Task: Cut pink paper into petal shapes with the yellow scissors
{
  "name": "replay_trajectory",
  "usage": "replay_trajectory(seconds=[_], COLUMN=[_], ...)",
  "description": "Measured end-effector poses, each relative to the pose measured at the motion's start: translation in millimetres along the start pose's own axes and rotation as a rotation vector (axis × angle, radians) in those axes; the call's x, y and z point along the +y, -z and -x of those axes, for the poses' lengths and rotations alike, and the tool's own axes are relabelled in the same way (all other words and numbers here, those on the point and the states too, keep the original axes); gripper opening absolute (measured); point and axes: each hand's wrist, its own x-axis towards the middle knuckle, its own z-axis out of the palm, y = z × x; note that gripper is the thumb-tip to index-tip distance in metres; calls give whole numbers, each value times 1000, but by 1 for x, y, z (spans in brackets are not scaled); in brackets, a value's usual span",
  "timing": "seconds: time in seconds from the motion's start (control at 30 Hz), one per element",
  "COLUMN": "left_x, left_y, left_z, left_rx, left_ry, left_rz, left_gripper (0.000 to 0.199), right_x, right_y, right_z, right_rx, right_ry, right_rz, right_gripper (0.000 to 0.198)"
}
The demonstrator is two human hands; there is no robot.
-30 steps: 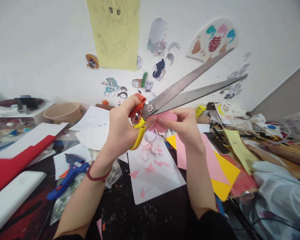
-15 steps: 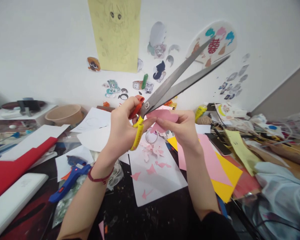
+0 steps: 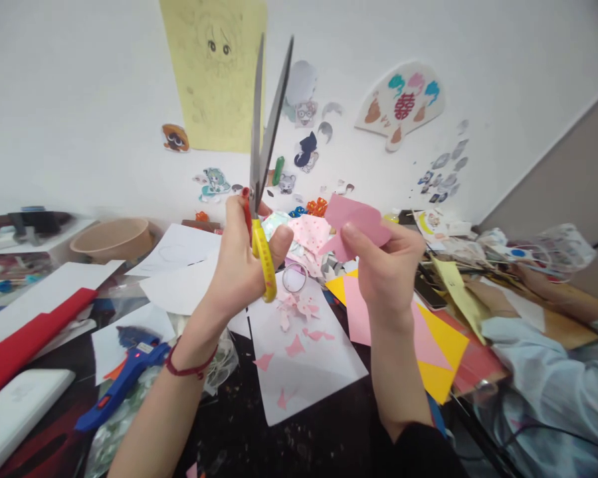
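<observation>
My left hand (image 3: 249, 255) is closed around the handles of a large pair of scissors (image 3: 266, 143). One handle is yellow, the other red-orange, and the slightly parted blades point up toward the wall. In my right hand (image 3: 389, 265) a piece of pink paper (image 3: 356, 222) is pinched between thumb and fingers, held apart from the scissors. Beneath both hands, a white sheet (image 3: 313, 372) carries several pink paper scraps (image 3: 295, 345). A round metal ring (image 3: 295, 277) shows at the sheet's far end.
Left of me lie a blue glue gun (image 3: 129, 378), a white power bank (image 3: 24, 418) and a red folded piece (image 3: 34, 332). To the right are pink and yellow sheets (image 3: 443, 352); beyond them rests another person's sleeve (image 3: 543, 365). A tan bowl (image 3: 112, 239) stands at the back left.
The scissors have come away from the pink paper and swung from pointing up-right to nearly upright. My right hand has moved right with the paper. The view has shifted slightly.
</observation>
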Motion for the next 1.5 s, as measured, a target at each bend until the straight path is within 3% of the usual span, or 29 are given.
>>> replay_trajectory(seconds=[0.17, 0.33, 0.5, 0.93, 1.23, 1.5], left_x=[6, 17, 21, 24, 28, 26], left_y=[-8, -19, -24, -27, -29, -31], left_z=[5, 11, 16, 20, 24, 26], left_rx=[-190, -288, -292, -277, -273, -267], left_ry=[35, 94, 64, 2, 39, 36], left_rz=[-24, -23, -18, 76, 125, 147], left_gripper=[38, 33, 26, 36, 38, 38], right_x=[-13, -14, -14, -19, -13, -14], right_y=[-2, -4, -6, -6, -10, -13], right_z=[6, 8, 9, 15, 17, 18], right_rx=[152, 202, 198, 132, 129, 74], right_ry=[61, 99, 114, 40, 4, -10], right_rz=[37, -20, -16, -12, -179, -195], right_gripper=[35, 27, 31, 28, 5, 21])
